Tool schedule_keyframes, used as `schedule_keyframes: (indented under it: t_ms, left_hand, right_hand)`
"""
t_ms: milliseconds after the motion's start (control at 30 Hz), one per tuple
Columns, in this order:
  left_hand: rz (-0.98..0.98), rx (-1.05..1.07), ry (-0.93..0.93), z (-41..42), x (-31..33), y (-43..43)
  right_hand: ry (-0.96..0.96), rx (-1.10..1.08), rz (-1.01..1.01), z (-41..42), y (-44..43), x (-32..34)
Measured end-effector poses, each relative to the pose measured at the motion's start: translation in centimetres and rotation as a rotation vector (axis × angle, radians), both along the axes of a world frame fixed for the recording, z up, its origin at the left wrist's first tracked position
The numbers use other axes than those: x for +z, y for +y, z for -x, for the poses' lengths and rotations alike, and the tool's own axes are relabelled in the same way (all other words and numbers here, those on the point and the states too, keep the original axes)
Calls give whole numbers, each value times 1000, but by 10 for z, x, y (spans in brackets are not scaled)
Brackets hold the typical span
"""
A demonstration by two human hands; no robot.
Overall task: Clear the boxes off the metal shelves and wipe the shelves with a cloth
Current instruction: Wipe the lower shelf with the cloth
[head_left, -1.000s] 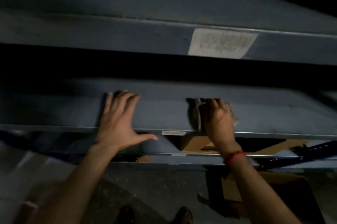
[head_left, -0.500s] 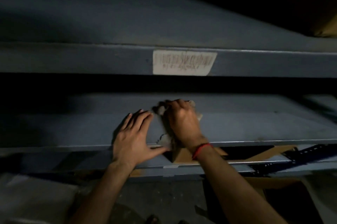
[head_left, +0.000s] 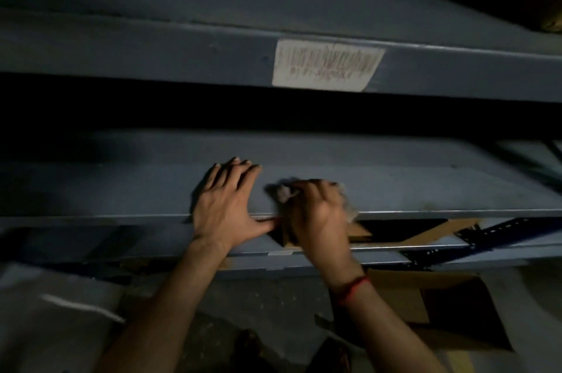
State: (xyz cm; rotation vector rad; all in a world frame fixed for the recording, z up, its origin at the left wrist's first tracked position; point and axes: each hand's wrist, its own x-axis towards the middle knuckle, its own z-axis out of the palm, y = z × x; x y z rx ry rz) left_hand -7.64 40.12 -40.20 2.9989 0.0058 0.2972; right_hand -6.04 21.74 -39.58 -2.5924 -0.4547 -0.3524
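A blue-grey metal shelf (head_left: 410,187) runs across the middle of the dim head view, bare of boxes. My right hand (head_left: 316,214) is closed on a crumpled grey cloth (head_left: 284,191) and presses it onto the shelf near its front edge. My left hand (head_left: 226,205) lies flat on the shelf just left of the cloth, fingers spread, thumb along the front lip. The upper shelf (head_left: 152,50) above carries a worn white label (head_left: 327,65). Part of the cloth is hidden under my right hand.
A lower shelf (head_left: 380,254) sits below with flattened cardboard (head_left: 431,236) on it. An open cardboard box (head_left: 441,312) stands on the floor at the lower right. A perforated blue upright (head_left: 501,229) crosses at the right. My feet show at the bottom.
My right hand has swept the cloth leftward along the shelf, ending close beside my left hand. The left hand stays planted flat on the shelf while my view has shifted.
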Motion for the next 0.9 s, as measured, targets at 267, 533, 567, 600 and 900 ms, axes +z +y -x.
schedule_keyframes:
  t_ms: [267,533,567,600,900]
  left_hand:
    - [-22,24,8,5,3,0]
    - [-37,54,21,4,6,-2]
    - [-38,53,21,4,6,-3]
    - [-34,51,20,4,5,-3]
    - [-27,59,36,4,5,-4]
  right_hand:
    - [-104,52,44,-89,7,0]
    - [-23,-135,66,-31,-50,-3]
    - [-34,-116,48,-16,-39,-4]
    - [-44,-81,30,-5,-24,-5]
    - [-84,106,-5,-80,7,3]
